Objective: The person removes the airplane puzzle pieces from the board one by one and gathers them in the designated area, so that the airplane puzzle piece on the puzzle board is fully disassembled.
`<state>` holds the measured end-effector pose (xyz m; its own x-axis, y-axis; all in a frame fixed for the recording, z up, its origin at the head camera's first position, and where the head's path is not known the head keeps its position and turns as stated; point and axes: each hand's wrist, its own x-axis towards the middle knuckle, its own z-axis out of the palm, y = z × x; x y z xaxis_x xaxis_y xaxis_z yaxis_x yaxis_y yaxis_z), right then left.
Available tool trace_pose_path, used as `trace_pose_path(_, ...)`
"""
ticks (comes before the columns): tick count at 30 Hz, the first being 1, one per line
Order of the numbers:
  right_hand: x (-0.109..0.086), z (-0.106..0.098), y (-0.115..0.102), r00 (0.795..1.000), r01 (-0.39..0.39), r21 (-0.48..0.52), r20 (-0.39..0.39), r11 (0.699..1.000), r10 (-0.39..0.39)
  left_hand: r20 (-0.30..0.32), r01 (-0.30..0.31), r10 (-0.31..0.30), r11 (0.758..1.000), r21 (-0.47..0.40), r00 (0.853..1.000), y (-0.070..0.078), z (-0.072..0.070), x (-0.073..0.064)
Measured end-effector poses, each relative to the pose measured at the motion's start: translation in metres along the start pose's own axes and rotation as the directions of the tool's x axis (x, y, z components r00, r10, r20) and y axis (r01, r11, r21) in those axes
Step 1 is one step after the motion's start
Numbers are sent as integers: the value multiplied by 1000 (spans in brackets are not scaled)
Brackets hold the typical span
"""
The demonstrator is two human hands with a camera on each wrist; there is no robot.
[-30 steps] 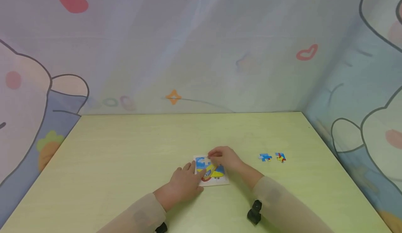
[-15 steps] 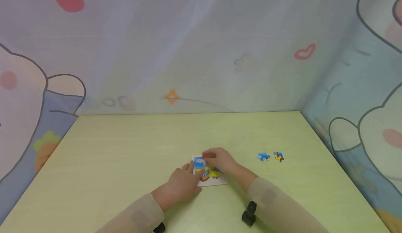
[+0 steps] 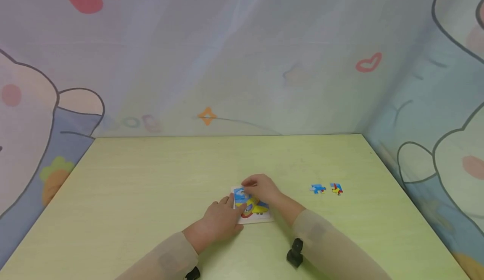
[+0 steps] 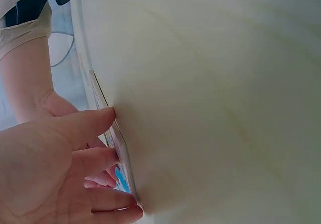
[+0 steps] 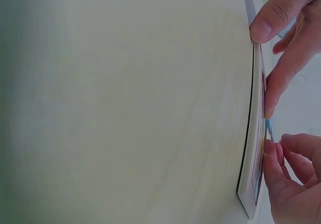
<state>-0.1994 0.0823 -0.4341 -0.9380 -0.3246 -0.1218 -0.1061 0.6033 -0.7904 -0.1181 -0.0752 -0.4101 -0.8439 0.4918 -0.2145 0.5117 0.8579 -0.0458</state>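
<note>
A small jigsaw puzzle (image 3: 261,218) with a white border lies flat on the table and shows a yellow and blue aeroplane picture. My left hand (image 3: 220,221) rests on its left side, fingers extended, with the thumb at the near corner. My right hand (image 3: 263,189) is over the puzzle's upper part and covers its upper right. In the right wrist view, the thumb and fingertips of the right hand (image 5: 293,166) pinch a thin, tilted blue puzzle piece (image 5: 270,128), mostly hidden. The left wrist view shows the left hand (image 4: 60,169) along the board's edge.
Two loose puzzle pieces lie to the right on the pale table (image 3: 151,179): a mostly blue piece (image 3: 318,189) and a blue, red and yellow piece (image 3: 336,188). Behind the table hangs a printed cloth backdrop (image 3: 242,61). Both wrists carry black cameras (image 3: 294,253).
My right hand has shifted slightly left over the puzzle's top, its forearm following. The left hand has stayed in place on the board. Both loose pieces lie as before.
</note>
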Motion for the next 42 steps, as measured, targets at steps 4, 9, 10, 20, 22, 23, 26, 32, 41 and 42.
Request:
trace_pose_path(4, 2, 0, -1, 1000, 9, 14, 9, 1000, -9, 4, 4, -4, 1000, -4, 1000, 0, 0, 1)
trace_pose_path(9, 4, 2, 1, 1000, -7, 15, 23, 1000, 7, 3, 6, -6, 1000, -11, 1000, 1, 0, 0)
trace_pose_path(10, 4, 2, 1, 1000, -12, 13, 22, 1000, 12, 1, 5, -5, 1000, -10, 1000, 1, 0, 0)
trace_pose_path(20, 5, 4, -2, 1000, -21, 18, 19, 1000, 20, 7, 11, -11, 1000, -5, 1000, 0, -1, -1)
trace_pose_path(22, 6, 3, -1, 999, -30, 19, 12, 999, 30, 3, 9, -9, 1000, -13, 1000, 0, 0, -1)
trace_pose_path(23, 5, 2, -1, 999, -37, 20, 7, 999, 37, 2, 10, -9, 1000, -16, 1000, 0, 0, -1)
trace_pose_path(26, 5, -2, 1, 998, -61, 19, -6, 998, 61, 4, 13, -13, 1000, -25, 1000, 0, 0, 0)
trace_pose_path(32, 0, -16, 11, 993, -112, 43, -18, 993, 113, 20, 25, -24, 999, -46, 1000, 3, 0, 1)
trace_pose_path(41, -9, -37, 29, 992, -115, 26, -56, 993, 116, 43, 36, -33, 997, -67, 999, 4, 2, 3)
trace_pose_path(42, -10, -40, 30, 991, -115, 27, -60, 993, 116, 45, 37, -34, 997, -68, 998, 4, 2, 3)
